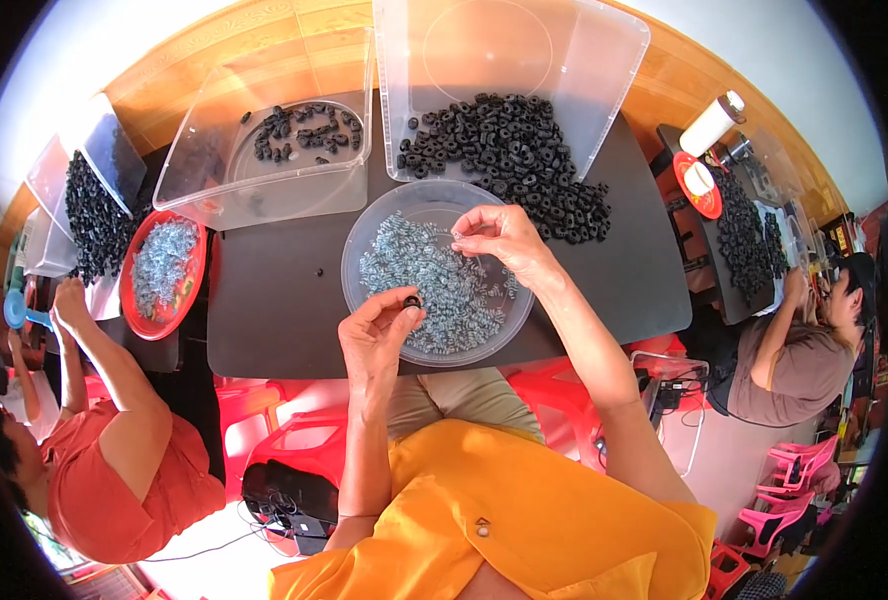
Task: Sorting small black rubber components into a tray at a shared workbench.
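Note:
A round clear plastic bowl (348, 275) stands at the table's near edge, filled with small silvery-blue pieces (419, 280) that look like coil springs. Over the bowl's near left rim, my left hand (379, 325) is closed on a small black ring-shaped part (413, 302) between thumb and fingers. My right hand (504, 243) is above the bowl's far right side, thumb and forefinger pinched on one tiny spring-like piece (456, 237). Beyond the bowl, a heap of black ring-shaped parts (524, 150) spills out of a tipped clear bin (604, 60) onto the dark table (274, 310).
A second clear bin (194, 180) at far left holds several black parts. One tiny black piece (319, 272) lies on the table. A co-worker in red (134, 480) sits left beside a red basin (136, 322); another person (799, 370) works at a right-hand table with black parts.

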A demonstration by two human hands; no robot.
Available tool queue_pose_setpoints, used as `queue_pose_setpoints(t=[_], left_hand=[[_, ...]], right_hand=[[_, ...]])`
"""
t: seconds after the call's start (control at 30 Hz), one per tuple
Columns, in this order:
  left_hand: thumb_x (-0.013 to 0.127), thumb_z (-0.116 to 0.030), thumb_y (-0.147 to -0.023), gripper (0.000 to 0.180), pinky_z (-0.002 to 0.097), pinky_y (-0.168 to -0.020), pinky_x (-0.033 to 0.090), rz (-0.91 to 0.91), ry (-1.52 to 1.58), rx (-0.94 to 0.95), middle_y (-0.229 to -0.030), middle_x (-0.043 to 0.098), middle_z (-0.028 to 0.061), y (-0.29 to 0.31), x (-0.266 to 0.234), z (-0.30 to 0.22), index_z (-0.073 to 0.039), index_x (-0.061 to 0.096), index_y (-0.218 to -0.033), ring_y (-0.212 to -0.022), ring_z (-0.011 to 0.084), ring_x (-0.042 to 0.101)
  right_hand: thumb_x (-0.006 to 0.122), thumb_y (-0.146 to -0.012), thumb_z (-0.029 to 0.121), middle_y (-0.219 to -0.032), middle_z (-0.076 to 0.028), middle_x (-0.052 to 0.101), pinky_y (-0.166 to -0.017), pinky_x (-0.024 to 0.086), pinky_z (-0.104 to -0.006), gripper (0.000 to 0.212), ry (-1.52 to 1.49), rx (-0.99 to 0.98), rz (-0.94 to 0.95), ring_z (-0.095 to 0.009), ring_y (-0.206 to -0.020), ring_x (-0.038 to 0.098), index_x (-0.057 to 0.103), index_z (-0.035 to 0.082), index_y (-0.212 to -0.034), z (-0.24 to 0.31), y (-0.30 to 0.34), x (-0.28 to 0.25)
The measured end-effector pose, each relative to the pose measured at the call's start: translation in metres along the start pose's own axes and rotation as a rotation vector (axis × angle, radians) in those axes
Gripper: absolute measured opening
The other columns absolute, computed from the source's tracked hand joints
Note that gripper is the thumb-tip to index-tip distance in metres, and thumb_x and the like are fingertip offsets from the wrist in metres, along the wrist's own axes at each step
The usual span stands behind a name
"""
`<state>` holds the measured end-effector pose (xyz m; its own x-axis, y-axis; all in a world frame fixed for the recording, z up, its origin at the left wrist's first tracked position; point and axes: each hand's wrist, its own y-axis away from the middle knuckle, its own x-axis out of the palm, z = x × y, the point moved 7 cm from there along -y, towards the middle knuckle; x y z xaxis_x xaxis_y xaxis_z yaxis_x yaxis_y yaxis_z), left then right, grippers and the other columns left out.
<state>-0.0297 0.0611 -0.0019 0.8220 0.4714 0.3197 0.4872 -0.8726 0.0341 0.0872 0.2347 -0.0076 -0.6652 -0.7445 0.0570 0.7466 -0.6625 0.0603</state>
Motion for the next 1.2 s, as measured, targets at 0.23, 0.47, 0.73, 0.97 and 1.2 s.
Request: queue_pose_setpoints(t=[0.23, 0.47, 0.73, 0.97, 1.2], left_hand=[[0.059, 0.005, -0.081, 0.019, 0.0241, -0.071, 0.051, -0.017, -0.032, 0.024, -0.087, 0.063, 0.0067, -0.005, 0.005, -0.007, 0.005, 0.061, -0.099, -0.076, 0.0129, 0.062], [0.06, 0.004, -0.078, 0.02, 0.0225, -0.07, 0.049, 0.041, -0.099, -0.013, -0.084, 0.063, 0.0053, -0.025, 0.022, 0.002, 0.003, 0.06, -0.098, -0.076, 0.0102, 0.06], [0.063, 0.009, -0.075, 0.024, 0.021, -0.071, 0.048, 0.039, -0.102, 0.047, -0.086, 0.063, 0.0047, -0.021, 0.026, -0.001, 0.003, 0.061, -0.098, -0.077, 0.0092, 0.06], [0.063, 0.01, -0.075, 0.02, 0.0221, -0.072, 0.05, 0.059, -0.082, 0.072, -0.086, 0.064, 0.0058, -0.017, 0.026, -0.002, 0.003, 0.06, -0.093, -0.079, 0.0108, 0.061], [0.065, 0.008, -0.074, 0.018, 0.0236, -0.074, 0.051, 0.035, -0.214, 0.094, -0.085, 0.064, 0.0059, -0.016, 0.026, -0.001, 0.003, 0.062, -0.091, -0.079, 0.0112, 0.061]], right_hand=[[0.065, -0.079, 0.005, -0.082, -0.008, 0.066, -0.069, 0.053, -0.0245, 0.013, -0.166, 0.137, 0.004, -0.015, -0.077, 0.065, 0.063, 0.0, -0.09, 0.009, 0.016, 0.015], [0.065, -0.079, 0.004, -0.086, -0.009, 0.065, -0.073, 0.053, -0.0263, 0.011, -0.326, 0.124, 0.053, -0.015, -0.08, 0.064, 0.062, 0.001, -0.089, 0.015, 0.033, 0.036], [0.064, -0.078, -0.002, -0.083, -0.002, 0.062, -0.073, 0.049, -0.0217, 0.016, -0.095, -0.136, -0.097, -0.008, -0.077, 0.058, 0.062, 0.001, -0.093, 0.039, 0.048, 0.036], [0.065, -0.076, -0.004, -0.088, -0.006, 0.065, -0.066, 0.05, -0.0225, 0.011, 0.03, -0.282, -0.134, -0.01, -0.081, 0.061, 0.066, -0.001, -0.086, 0.043, 0.054, 0.045], [0.066, -0.073, -0.006, -0.082, -0.006, 0.063, -0.063, 0.049, -0.023, 0.011, 0.253, -0.359, -0.198, -0.011, -0.073, 0.061, 0.064, 0.0, -0.082, 0.054, 0.061, 0.047]])
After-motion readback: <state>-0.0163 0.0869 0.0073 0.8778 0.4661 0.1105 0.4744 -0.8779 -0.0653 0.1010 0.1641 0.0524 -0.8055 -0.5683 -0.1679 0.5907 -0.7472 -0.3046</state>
